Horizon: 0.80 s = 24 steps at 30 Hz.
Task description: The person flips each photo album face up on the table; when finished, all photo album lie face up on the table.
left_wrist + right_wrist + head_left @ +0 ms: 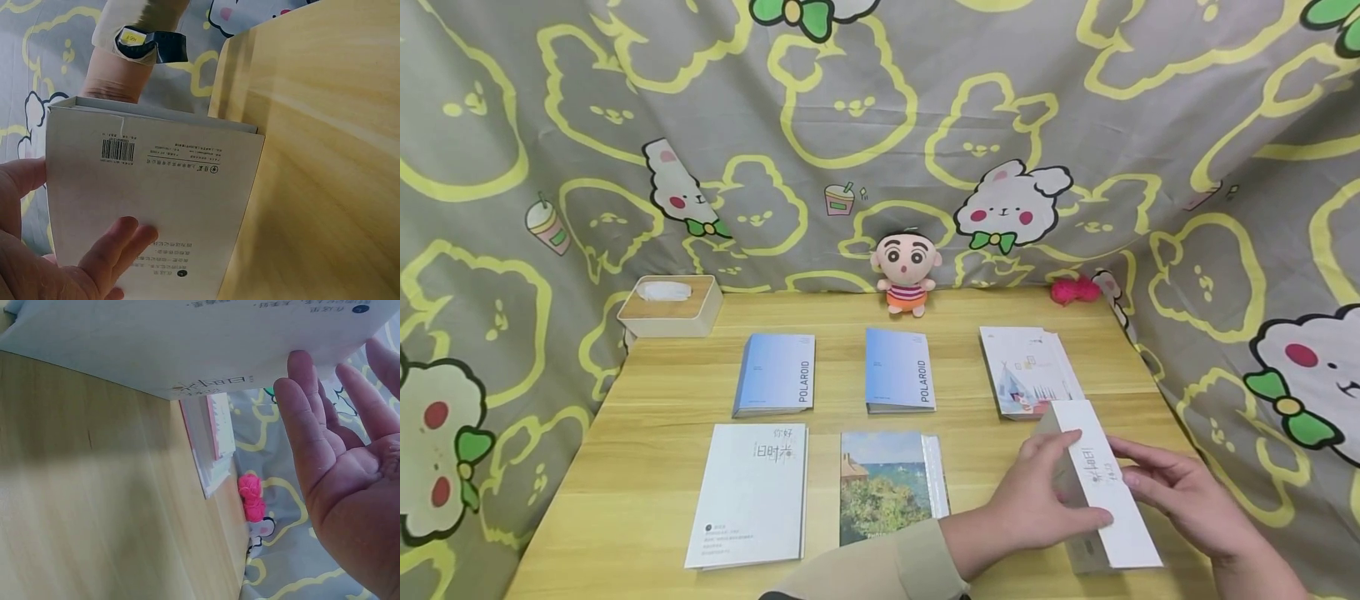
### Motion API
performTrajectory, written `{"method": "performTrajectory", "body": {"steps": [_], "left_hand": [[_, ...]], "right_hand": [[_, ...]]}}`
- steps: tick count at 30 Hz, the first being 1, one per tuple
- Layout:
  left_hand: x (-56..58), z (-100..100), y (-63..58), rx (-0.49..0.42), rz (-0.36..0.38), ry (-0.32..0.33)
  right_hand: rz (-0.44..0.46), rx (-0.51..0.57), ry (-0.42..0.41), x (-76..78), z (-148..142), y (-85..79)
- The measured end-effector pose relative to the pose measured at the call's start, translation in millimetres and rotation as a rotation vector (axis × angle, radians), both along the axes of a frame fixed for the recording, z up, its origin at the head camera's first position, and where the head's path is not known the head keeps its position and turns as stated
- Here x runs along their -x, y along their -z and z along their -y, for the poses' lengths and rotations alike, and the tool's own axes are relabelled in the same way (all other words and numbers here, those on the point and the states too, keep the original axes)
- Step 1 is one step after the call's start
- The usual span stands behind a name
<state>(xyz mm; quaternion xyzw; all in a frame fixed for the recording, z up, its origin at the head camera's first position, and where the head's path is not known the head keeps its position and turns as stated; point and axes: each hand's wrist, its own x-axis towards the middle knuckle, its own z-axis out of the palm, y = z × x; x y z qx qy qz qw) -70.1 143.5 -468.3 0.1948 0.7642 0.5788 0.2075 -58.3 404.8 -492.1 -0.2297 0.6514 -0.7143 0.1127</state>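
Observation:
A thick white photo album stands on edge at the front right of the table, its printed spine facing up. My left hand grips it from the left, with thumb and forefinger over the spine. In the left wrist view, two fingers of that hand lie on the barcoded cover. From the other side my right hand touches the album, fingertips at the spine's edge. The right wrist view shows this hand with fairly straight fingers against the white cover. Just behind stands an illustrated album, partly overlapped.
Two blue POLAROID albums lie in the back row. In front are another white album and a landscape-covered album, partly behind my left sleeve. A tissue box, a plush doll and pink yarn line the back edge.

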Motion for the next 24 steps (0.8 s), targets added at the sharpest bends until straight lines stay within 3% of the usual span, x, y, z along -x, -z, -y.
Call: {"method": "performTrajectory", "body": {"steps": [8,17,24], "left_hand": [[-0.4,2,3.7,-0.087,0.059,-0.003],[-1.3,6,6.5,-0.075,0.049,0.002],[-1.6,8,10.6,-0.099,0.047,0.019]], "right_hand": [[0.035,0.018,-0.081,1.7,-2,6.1],[0.028,-0.070,-0.050,1.0,0,12.8],[0.059,-0.076,-0.096,3.1,-2,20.0]]}}
